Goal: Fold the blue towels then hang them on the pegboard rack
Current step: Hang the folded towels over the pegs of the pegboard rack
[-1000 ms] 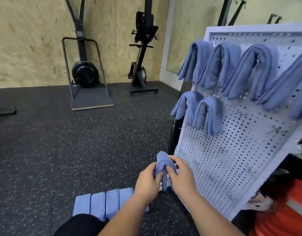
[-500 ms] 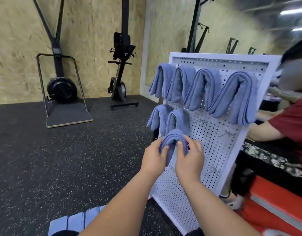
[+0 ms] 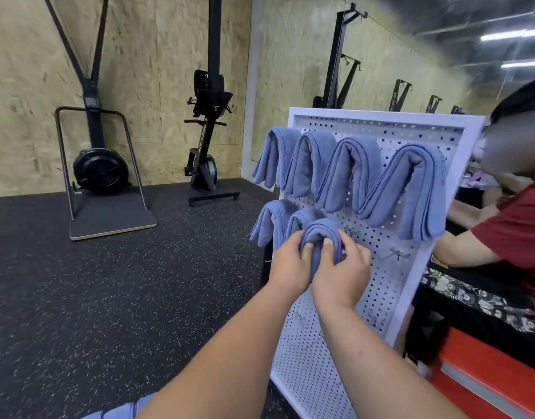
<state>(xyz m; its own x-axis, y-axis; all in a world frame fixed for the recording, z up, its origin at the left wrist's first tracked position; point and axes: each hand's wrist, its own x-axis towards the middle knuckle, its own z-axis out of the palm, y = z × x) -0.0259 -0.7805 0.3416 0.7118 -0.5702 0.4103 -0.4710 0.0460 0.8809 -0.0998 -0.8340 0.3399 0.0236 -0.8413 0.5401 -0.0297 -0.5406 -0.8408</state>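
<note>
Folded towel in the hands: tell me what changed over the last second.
The left hand and right hand raised the folded towel from low beside the pegboard up to its second row, just right of the two towels hanging there. No grip changed: both hands still pinch it. The four top-row towels and those two stayed on their pegs.

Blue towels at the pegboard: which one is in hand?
The arched towel rightmost in the second row, gripped by left hand and right hand; the other six hang unheld.
</note>
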